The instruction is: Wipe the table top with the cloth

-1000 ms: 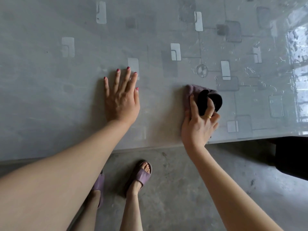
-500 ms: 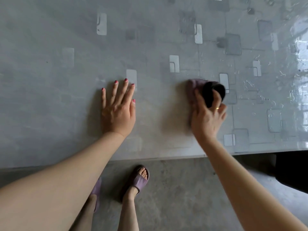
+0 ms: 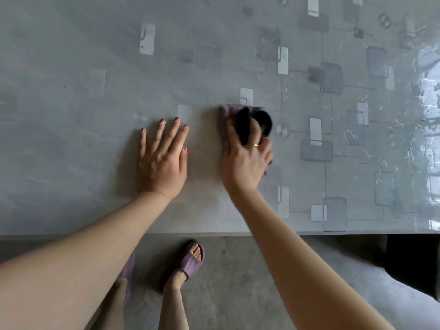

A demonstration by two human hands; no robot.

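Observation:
The grey table top (image 3: 71,115), covered with a glossy sheet patterned with squares, fills the upper part of the head view. My right hand (image 3: 242,160) presses a bunched purple and black cloth (image 3: 240,120) flat onto the table near its middle; the fingers curl over the cloth and hide its near part. My left hand (image 3: 162,158) lies flat on the table just left of the cloth, fingers spread and holding nothing.
The table's front edge (image 3: 214,233) runs across the view below my hands. Beneath it are a concrete floor (image 3: 238,282) and my feet in purple slippers (image 3: 188,263). A dark object (image 3: 414,258) stands under the table at the right. Wet glare covers the table's right side.
My right hand has slid the cloth away from the front edge and to the left, closer to my left hand. My left hand has stayed flat on the table.

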